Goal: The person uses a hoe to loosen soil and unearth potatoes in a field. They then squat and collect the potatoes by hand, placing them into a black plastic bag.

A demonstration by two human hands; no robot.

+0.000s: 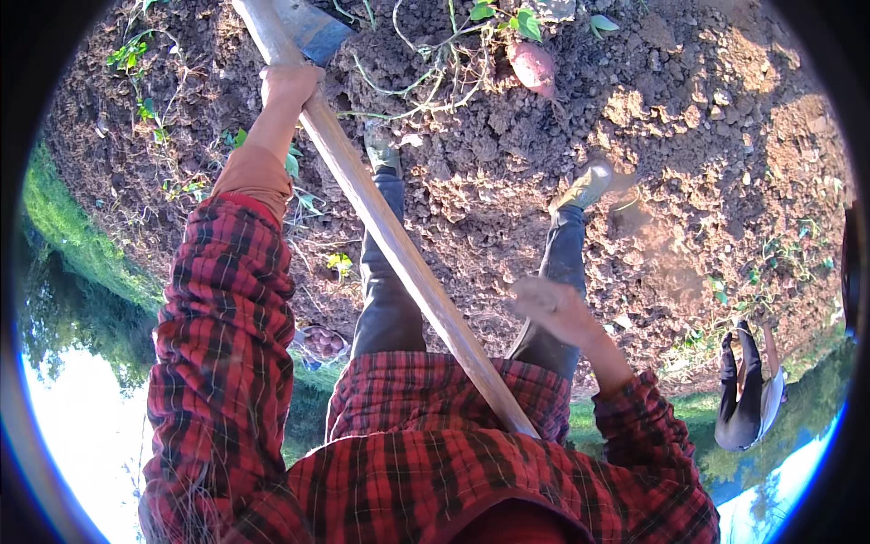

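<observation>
My left hand [290, 83] is closed around the wooden handle of a hoe [390, 231], close to its metal blade [313, 32]. The handle slants down across my legs, and its lower end reaches the front of my plaid shirt. My right hand [555, 311] is off the handle, held in front of my thigh with its fingers stretched out and somewhat blurred. It looks dusty and holds nothing I can see. A reddish-pink sweet potato [532, 68] lies on the broken soil ahead, beside green vines [439, 77] and to the right of the blade.
Loose, clumpy brown soil [471, 177] surrounds my shoes [587, 184]. Vines with leaves [145, 91] trail at the left. A container of reddish roots [322, 343] stands beyond my left leg. Another person [752, 390] bends over at the far right by a grassy edge.
</observation>
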